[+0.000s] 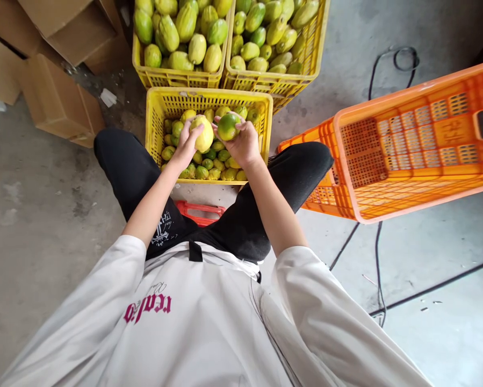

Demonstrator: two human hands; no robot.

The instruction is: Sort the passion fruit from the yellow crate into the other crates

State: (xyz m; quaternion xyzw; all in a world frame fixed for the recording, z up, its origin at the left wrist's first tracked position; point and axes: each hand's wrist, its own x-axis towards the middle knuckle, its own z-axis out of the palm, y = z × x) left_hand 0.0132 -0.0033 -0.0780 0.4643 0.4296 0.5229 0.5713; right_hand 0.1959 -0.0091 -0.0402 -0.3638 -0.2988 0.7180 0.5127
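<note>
Above the near yellow crate (209,97), both my hands hold fruit. My left hand (188,142) is wrapped round a pale yellow papaya (203,134), its fingers along the left side. In my right hand (245,142) lies a green papaya (228,127) with a yellowish patch, gripped from the right and below. The two fruits are side by side, a small gap between them. Beneath them, many green and yellow papayas (215,164) fill the lower part of the crate; my hands hide some of them.
Two yellow crates (180,79) (273,80) heaped with papayas stand beyond. An orange crate (386,207) lies to the right, with black cables (378,269) on the floor. Cardboard boxes (59,102) are at the left. A red plastic piece (201,212) shows between my legs.
</note>
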